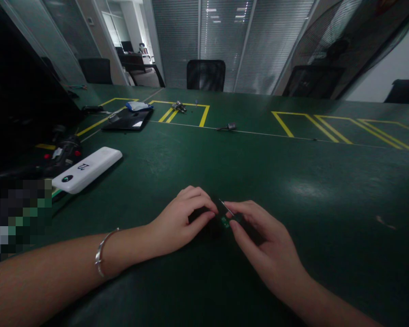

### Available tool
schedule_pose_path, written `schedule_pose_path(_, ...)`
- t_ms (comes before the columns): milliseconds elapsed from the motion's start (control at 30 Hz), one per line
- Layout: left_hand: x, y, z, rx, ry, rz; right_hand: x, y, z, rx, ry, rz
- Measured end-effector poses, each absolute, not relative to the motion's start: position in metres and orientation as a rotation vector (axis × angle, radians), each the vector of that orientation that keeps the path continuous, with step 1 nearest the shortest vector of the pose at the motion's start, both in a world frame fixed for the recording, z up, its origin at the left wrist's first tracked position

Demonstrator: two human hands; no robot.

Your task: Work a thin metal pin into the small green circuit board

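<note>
My right hand (pixel 267 240) pinches a thin, straight metal piece (pixel 226 207) between its fingers, just above the table. Its exact kind is too small to tell. Below that piece, by the right thumb tip, is a small shiny green object (pixel 225 222); whether the thumb touches it I cannot tell. My left hand (pixel 187 215) rests to the left, wearing a silver bracelet on the wrist. Its thumb and forefinger come together close to the green object, and anything between them is hidden.
On the green table (pixel 177 159), a white power bank (pixel 88 170) lies at left, near a black device (pixel 66 152). Farther back are a black flat case (pixel 127 120), a bunch of metal parts (pixel 179 107) and a small metal part with a shaft (pixel 231 126). Yellow tape outlines mark the surface.
</note>
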State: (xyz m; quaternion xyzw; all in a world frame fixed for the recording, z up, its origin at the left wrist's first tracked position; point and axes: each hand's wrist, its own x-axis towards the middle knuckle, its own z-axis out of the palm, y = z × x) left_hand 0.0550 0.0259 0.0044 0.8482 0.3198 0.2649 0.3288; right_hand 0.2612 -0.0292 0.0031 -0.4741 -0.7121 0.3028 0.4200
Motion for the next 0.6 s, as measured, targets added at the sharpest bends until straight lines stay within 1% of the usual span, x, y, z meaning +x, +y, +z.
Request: schedule_pose_path(600,0.0563,0.0243,0.0097,2.403,0.913,0.440,0.2612,-0.0267,-0.0002,-1.188,-1.796,0.778)
